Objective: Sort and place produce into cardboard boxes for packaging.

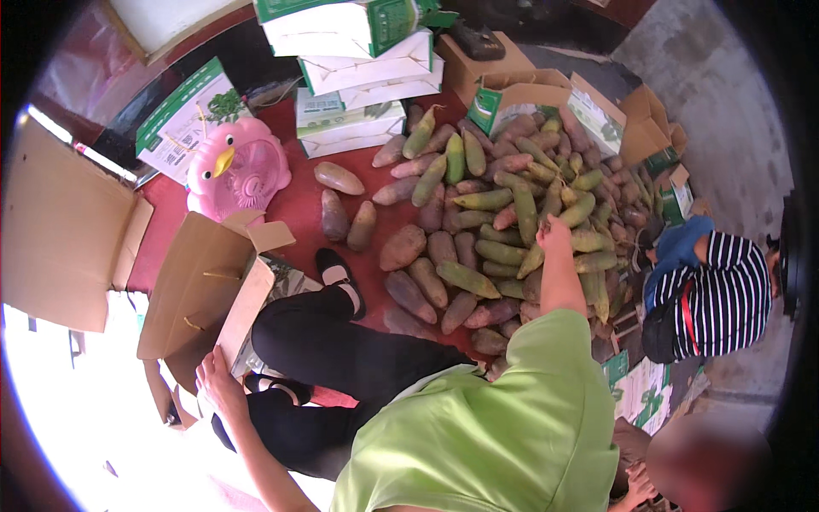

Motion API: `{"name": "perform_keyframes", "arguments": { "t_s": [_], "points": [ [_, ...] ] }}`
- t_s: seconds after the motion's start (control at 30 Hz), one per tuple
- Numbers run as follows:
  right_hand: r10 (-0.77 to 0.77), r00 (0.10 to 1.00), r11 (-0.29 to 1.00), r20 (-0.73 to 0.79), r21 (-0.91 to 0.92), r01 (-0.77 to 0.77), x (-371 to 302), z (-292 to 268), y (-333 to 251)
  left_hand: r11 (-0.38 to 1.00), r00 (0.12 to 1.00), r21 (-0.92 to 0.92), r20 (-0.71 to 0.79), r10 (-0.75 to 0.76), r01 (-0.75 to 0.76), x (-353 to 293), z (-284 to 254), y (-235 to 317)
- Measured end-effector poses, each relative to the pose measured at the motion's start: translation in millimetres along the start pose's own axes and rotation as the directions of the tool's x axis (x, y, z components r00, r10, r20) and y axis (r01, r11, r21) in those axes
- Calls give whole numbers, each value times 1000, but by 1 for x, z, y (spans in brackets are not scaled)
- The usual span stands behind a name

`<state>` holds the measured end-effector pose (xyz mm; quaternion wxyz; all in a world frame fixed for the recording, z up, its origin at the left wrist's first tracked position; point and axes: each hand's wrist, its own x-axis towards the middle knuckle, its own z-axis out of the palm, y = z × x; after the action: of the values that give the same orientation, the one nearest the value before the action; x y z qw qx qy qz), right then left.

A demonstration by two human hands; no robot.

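My right hand (554, 232) reaches into a broad heap of long root vegetables, its fingers closed at the end of a green radish (531, 260). Around it lie more green radishes (501, 253) and reddish-brown roots (403, 247), some overlapping. At lower left, my left hand (222, 384) grips the near edge of an upright cardboard box (235, 320) with its flaps spread. What lies inside that box is hidden from this angle.
Closed white-and-green cartons (354, 81) are stacked at the back. A pink bird-faced toy (239, 166) stands left of them. Opened cartons (648, 124) edge the heap. Another person in a striped top (725, 294) is at right; a further person's hand (640, 484) shows lower right.
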<state>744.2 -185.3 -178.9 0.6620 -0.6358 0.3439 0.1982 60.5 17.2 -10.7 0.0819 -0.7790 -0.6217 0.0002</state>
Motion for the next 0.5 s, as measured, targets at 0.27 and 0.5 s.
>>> {"name": "perform_keyframes", "arguments": {
  "t_s": [0.27,0.5],
  "points": [
    [-544,669,-320,506,-862,392,64,-42,7,1000,1000,-21,-19,17,-17,0,-1,-1],
    [-838,506,29,206,-908,418,-6,-19,-32,994,1000,-105,5,20,-20,4,-6,0]
  ]
}}
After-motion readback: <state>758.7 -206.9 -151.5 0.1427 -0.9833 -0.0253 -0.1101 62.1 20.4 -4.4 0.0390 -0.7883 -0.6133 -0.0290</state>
